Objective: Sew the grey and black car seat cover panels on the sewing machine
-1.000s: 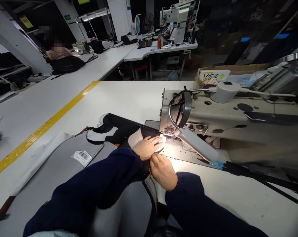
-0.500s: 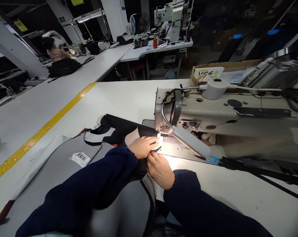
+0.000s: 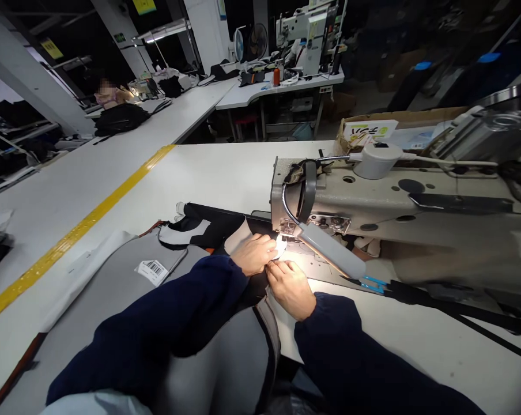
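A large grey and black fabric piece (image 3: 109,294), with a white barcode label (image 3: 153,271) on it, lies over the table and drapes toward me. Its black end sits under the needle area of the sewing machine (image 3: 321,196). My left hand (image 3: 255,253) presses on the fabric beside the needle, fingers bent and together, next to a small white patch (image 3: 280,246) lit by the lamp. Just nearer to me, my right hand (image 3: 291,289) pinches the fabric's edge. Fingertips of both hands are partly hidden.
A grey lamp (image 3: 335,249) hangs in front of the machine head. Behind the machine stands a cardboard box (image 3: 340,138) with papers. Yellow tape (image 3: 79,233) crosses the white table. Farther off, a person (image 3: 110,95) sits at another machine, and a second workstation (image 3: 282,86) holds fabric pieces.
Both hands and the fabric have shifted slightly to the right, toward and past the needle. The view has turned a little to the left.
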`<state>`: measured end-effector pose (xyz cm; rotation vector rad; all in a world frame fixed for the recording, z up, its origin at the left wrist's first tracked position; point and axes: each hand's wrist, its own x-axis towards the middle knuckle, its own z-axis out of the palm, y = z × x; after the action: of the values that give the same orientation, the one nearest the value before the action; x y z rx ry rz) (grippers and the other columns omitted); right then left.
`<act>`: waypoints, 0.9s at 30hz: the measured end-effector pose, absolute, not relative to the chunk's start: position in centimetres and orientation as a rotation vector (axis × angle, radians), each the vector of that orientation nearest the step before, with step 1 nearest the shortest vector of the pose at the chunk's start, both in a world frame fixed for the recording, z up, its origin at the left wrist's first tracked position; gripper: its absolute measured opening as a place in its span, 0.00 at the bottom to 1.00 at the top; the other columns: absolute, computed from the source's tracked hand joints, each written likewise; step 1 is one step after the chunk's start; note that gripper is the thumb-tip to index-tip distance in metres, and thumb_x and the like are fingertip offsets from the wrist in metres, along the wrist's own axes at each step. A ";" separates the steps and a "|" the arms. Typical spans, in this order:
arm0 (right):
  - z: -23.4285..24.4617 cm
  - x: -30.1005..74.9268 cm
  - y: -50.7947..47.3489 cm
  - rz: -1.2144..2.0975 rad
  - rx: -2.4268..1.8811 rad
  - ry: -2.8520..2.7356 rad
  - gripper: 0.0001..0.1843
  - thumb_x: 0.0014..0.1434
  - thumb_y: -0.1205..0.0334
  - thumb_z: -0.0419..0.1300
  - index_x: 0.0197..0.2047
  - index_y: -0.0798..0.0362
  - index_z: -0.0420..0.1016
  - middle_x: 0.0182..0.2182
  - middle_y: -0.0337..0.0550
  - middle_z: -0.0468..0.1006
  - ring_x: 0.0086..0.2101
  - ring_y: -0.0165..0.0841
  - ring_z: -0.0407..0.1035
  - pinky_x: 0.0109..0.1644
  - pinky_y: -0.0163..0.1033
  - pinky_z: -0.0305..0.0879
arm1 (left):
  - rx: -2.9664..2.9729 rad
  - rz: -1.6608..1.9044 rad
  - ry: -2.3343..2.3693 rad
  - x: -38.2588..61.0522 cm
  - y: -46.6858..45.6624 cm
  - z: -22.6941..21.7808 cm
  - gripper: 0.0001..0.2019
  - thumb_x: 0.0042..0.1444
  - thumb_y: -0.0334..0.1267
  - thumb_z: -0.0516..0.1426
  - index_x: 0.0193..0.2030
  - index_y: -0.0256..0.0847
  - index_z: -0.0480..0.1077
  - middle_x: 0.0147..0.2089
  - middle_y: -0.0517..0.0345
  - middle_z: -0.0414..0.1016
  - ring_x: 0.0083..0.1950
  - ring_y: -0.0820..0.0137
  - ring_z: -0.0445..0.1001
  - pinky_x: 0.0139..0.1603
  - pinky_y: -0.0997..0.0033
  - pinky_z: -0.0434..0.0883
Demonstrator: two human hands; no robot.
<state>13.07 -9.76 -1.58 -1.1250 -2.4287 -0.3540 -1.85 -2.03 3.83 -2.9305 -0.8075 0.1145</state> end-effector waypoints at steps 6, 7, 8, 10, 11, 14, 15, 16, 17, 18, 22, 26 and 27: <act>-1.8 14.8 -8.6 -0.341 -1.070 -2.379 0.13 0.61 0.75 0.50 0.42 0.62 0.76 0.38 0.50 0.76 0.41 0.37 0.66 0.45 0.43 0.59 | -2.896 0.119 -0.877 -1.0 -2.5 3.7 0.11 0.55 0.25 0.49 0.42 0.36 0.70 0.42 0.49 0.68 0.45 0.62 0.62 0.40 0.61 0.60; -1.8 15.0 -8.4 -0.335 -1.070 -2.374 0.13 0.61 0.74 0.50 0.43 0.62 0.76 0.39 0.49 0.77 0.42 0.37 0.66 0.47 0.43 0.59 | -2.895 0.125 -0.907 -0.8 -2.6 3.6 0.12 0.54 0.25 0.49 0.42 0.35 0.70 0.43 0.48 0.68 0.45 0.62 0.62 0.40 0.61 0.61; -1.8 15.3 -8.2 -0.333 -1.070 -2.370 0.14 0.62 0.74 0.50 0.43 0.61 0.76 0.39 0.49 0.77 0.42 0.36 0.66 0.48 0.43 0.59 | -2.896 0.127 -0.941 -0.6 -2.7 3.5 0.13 0.54 0.25 0.49 0.43 0.35 0.70 0.44 0.48 0.67 0.45 0.62 0.62 0.40 0.62 0.62; -1.7 15.8 -7.8 -0.353 -1.046 -2.365 0.13 0.62 0.75 0.50 0.40 0.61 0.77 0.38 0.49 0.77 0.42 0.36 0.67 0.49 0.42 0.59 | -2.893 0.124 -1.018 -0.2 -2.9 3.4 0.14 0.55 0.25 0.48 0.46 0.34 0.69 0.46 0.47 0.67 0.46 0.62 0.62 0.42 0.63 0.64; -1.7 16.0 -7.6 -0.371 -1.024 -2.359 0.13 0.61 0.75 0.50 0.39 0.61 0.77 0.37 0.50 0.77 0.41 0.36 0.67 0.49 0.42 0.60 | -2.891 0.124 -1.052 0.0 -3.0 3.4 0.15 0.55 0.25 0.48 0.47 0.34 0.69 0.46 0.47 0.67 0.47 0.61 0.62 0.42 0.63 0.65; -1.5 16.4 -7.2 -0.403 -0.990 -2.338 0.14 0.61 0.76 0.49 0.39 0.63 0.77 0.39 0.52 0.77 0.42 0.37 0.67 0.52 0.44 0.59 | -2.896 0.153 -1.083 0.1 -3.2 3.9 0.17 0.52 0.24 0.50 0.48 0.33 0.68 0.48 0.46 0.66 0.47 0.62 0.62 0.44 0.65 0.66; -1.5 16.5 -7.1 -0.402 -0.994 -2.334 0.14 0.62 0.76 0.49 0.41 0.62 0.76 0.40 0.53 0.77 0.42 0.37 0.67 0.52 0.44 0.59 | -2.894 0.162 -1.089 0.0 -3.2 4.1 0.17 0.52 0.24 0.50 0.48 0.33 0.69 0.47 0.47 0.66 0.47 0.62 0.63 0.45 0.64 0.66; -1.5 16.5 -7.2 -0.394 -1.008 -2.334 0.14 0.62 0.75 0.48 0.42 0.62 0.76 0.40 0.53 0.76 0.42 0.37 0.67 0.52 0.44 0.59 | -2.893 0.163 -1.098 -0.2 -3.2 4.4 0.16 0.53 0.25 0.51 0.48 0.34 0.69 0.47 0.47 0.67 0.46 0.62 0.63 0.45 0.64 0.66; -1.5 16.5 -7.2 -0.381 -1.029 -2.337 0.15 0.62 0.75 0.48 0.43 0.62 0.75 0.40 0.52 0.76 0.43 0.37 0.67 0.52 0.44 0.59 | -2.892 0.156 -1.113 -0.4 -3.1 4.6 0.15 0.54 0.26 0.51 0.48 0.35 0.70 0.45 0.47 0.67 0.44 0.62 0.64 0.45 0.64 0.66; -1.5 16.4 -7.4 -0.364 -1.053 -2.340 0.15 0.62 0.76 0.47 0.43 0.62 0.75 0.40 0.52 0.76 0.43 0.37 0.67 0.51 0.44 0.60 | -2.896 0.141 -1.130 -0.6 -3.0 4.7 0.14 0.56 0.28 0.50 0.47 0.36 0.71 0.44 0.48 0.67 0.43 0.63 0.64 0.46 0.64 0.66; -1.3 15.5 -8.2 -0.246 -1.164 -2.355 0.14 0.61 0.75 0.47 0.40 0.60 0.74 0.36 0.51 0.73 0.41 0.38 0.65 0.47 0.43 0.60 | -3.028 0.018 -1.218 -1.3 -1.8 4.6 0.14 0.60 0.32 0.49 0.46 0.41 0.74 0.39 0.52 0.70 0.40 0.66 0.67 0.47 0.66 0.66; -0.9 14.7 -8.9 -0.113 -1.112 -2.377 0.11 0.61 0.72 0.49 0.39 0.56 0.72 0.35 0.48 0.71 0.37 0.38 0.62 0.43 0.42 0.59 | -3.168 -0.214 -1.411 -1.7 -0.2 4.2 0.15 0.60 0.34 0.49 0.44 0.45 0.77 0.41 0.56 0.73 0.43 0.69 0.72 0.49 0.72 0.67; -0.8 14.6 -9.0 -0.106 -1.086 -2.374 0.11 0.62 0.71 0.49 0.38 0.56 0.72 0.34 0.47 0.71 0.37 0.37 0.62 0.42 0.41 0.59 | -3.187 -0.251 -1.458 -1.8 0.1 4.2 0.15 0.60 0.34 0.50 0.43 0.45 0.78 0.41 0.57 0.74 0.44 0.69 0.72 0.50 0.72 0.67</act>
<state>14.60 -8.99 -0.82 -1.0863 -2.3741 -0.1057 -1.76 0.12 4.21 -3.1870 -1.4584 -0.2515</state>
